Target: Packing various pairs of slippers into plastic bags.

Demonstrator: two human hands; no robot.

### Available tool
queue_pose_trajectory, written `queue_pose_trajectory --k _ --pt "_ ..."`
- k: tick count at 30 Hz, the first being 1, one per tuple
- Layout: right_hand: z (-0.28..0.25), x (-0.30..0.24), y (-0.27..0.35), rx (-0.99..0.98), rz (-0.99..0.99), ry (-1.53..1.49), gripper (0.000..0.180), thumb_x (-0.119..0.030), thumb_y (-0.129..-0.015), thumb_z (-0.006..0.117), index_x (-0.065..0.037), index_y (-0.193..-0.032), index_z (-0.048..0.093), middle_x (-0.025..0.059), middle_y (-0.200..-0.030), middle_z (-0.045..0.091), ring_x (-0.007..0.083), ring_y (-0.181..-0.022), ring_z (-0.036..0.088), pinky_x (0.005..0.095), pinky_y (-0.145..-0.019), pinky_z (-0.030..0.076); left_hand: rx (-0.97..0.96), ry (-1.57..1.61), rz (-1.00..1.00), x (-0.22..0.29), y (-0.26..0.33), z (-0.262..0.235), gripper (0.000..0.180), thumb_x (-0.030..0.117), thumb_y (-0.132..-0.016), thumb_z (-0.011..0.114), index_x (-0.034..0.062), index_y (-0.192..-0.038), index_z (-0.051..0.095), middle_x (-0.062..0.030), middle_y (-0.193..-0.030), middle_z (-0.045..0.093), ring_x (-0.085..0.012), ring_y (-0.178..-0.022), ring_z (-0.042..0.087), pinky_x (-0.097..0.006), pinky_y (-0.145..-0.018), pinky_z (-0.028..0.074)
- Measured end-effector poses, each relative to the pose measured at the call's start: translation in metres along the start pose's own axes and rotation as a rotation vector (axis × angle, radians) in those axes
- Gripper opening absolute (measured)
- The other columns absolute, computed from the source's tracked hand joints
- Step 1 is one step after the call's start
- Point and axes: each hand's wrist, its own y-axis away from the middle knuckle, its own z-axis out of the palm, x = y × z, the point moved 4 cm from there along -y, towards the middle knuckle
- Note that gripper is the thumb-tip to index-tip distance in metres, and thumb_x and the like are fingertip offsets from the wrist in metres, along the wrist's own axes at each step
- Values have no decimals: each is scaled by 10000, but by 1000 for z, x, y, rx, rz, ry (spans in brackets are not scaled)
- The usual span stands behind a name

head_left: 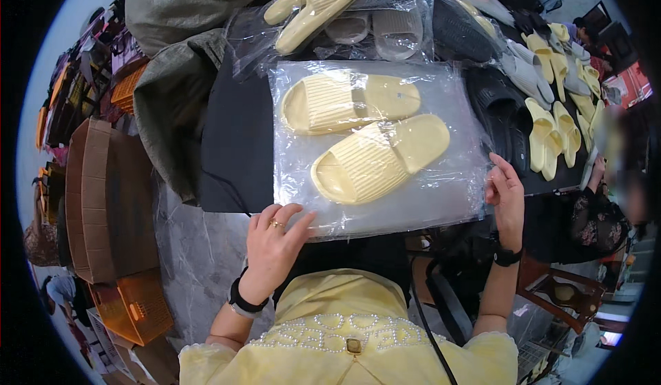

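Two pale yellow ribbed slide slippers, one [361,161] nearer me and one [330,104] behind it, lie side by side with toes to the left. They rest on, or inside, clear plastic bags [441,209] spread flat on the table; I cannot tell which. At the near left corner, my left hand [272,251] is open, its slightly bent fingers apart over the bag's front edge. My right hand [506,199] is at the bag's right edge, index finger stretched out and other fingers partly bent. No firm grip shows in either hand.
Bagged yellow and grey slippers [385,30] lie at the far side. Black slippers [499,120] and several yellow pairs [551,137] cover the right. At left are a grey-green cloth [179,109], a cardboard box [103,199] and an orange crate [134,306]. A person [599,213] is at far right.
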Motion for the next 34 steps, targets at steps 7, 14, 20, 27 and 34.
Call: queue_pose_trajectory --k 7,14,20,27,34 --pt "-6 1 -13 -15 -124 3 303 -83 -863 490 -14 -1158 488 -25 -694 495 28 -542 397 149 -501 318 124 10 18 -5 1 -14 139 37 -679 620 88 -800 573 -34 -792 552 -223 -798 527 -340 -709 365" --pt "-17 21 -3 -14 -8 80 300 -74 -838 529 -23 -1132 496 -19 -628 507 21 -521 390 160 -479 312 157 -56 29 -11 7 -16 174 42 -653 643 82 -788 541 -44 -765 528 -234 -794 524 -352 -715 366" --pt "-27 16 -8 34 -135 622 187 -122 -797 589 -36 -963 612 1 -625 510 64 -541 420 215 -511 349 -82 167 -65 -6 -5 -14 194 72 -686 645 52 -849 543 -86 -885 529 -270 -882 507 -370 -769 380" --pt "2 -16 -52 -311 15 216 208 -118 -824 561 8 -987 590 99 -941 595 132 -754 552 227 -648 424 -66 85 -278 -16 -30 19 579 273 -892 390 -35 -1336 183 -212 -1395 183 -360 -1299 155 -429 -1046 144" --pt "32 -11 -78 -688 303 -261 419 -185 -855 540 -27 -1221 414 105 -1055 572 149 -871 553 238 -714 436 -145 -17 -328 -26 -22 59 642 433 -895 307 -5 -1347 183 -171 -1416 154 -346 -1304 142 -457 -1044 104"
